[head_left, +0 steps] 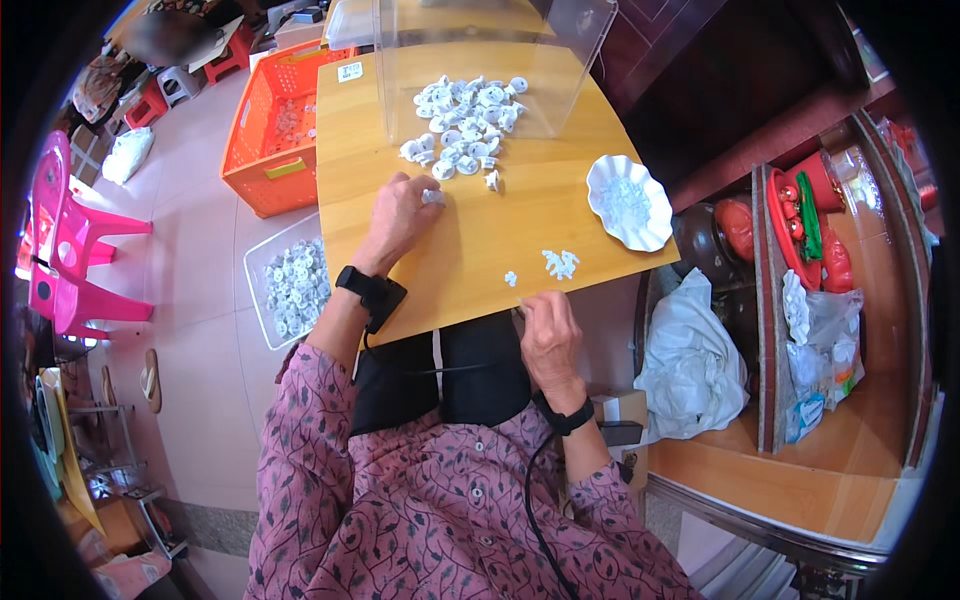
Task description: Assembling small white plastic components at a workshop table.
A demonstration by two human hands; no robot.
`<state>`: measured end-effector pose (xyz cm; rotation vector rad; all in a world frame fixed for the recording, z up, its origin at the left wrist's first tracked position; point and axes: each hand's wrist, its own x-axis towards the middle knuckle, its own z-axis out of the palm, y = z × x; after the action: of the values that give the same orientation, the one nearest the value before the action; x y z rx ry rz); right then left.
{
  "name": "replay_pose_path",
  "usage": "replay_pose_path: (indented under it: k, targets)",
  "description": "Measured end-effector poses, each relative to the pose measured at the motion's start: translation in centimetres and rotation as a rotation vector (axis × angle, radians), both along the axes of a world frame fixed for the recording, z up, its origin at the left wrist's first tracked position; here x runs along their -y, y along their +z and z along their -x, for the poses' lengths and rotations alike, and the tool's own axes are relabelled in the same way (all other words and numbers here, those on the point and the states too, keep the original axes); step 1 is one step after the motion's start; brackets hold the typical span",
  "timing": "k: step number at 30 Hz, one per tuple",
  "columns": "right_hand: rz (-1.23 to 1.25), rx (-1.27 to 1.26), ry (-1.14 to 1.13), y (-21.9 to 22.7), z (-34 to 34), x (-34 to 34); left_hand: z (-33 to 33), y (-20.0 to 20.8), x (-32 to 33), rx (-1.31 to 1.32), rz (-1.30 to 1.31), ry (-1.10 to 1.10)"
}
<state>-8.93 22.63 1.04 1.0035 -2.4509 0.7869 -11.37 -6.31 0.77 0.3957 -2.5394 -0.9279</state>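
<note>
My left hand (398,217) is over the left part of the wooden table (470,240), its fingers closed on a small white plastic part (432,197). Beyond it spreads a pile of white round-headed plastic parts (465,150), and one such part (492,181) stands a little apart. At the table's near edge is my right hand (552,338), thumb and fingers pinched together; what they hold, if anything, is too small to make out. Just past its fingertips lie a small white piece (511,279) and a little cluster of white pieces (561,264). A scalloped white dish (655,225) holds translucent bits.
A clear plastic bin (560,75) lies on its side around the pile's far part. Left of the table are an orange crate (255,130) and a clear tub (262,315) of white parts. Pink chairs (75,240) stand farther left; shelves (765,330) and a white bag (690,360) are at right.
</note>
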Motion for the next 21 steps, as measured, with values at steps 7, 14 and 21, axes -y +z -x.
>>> replay_pose_path:
  k: [7, 14, 21]
  targets:
    - [0.219, 0.227, 0.001, 0.3, -0.9, 0.7, -3.0, 0.8, -2.7, -0.026, 0.063, -0.062]
    - [0.313, 0.422, 0.022, 1.5, -2.0, 1.1, -5.8, 2.4, -4.5, 0.025, -0.082, -0.195]
    - [0.377, 0.661, 0.014, 2.9, -3.2, 1.7, -9.1, 2.7, -6.5, 0.071, -1.045, -0.242]
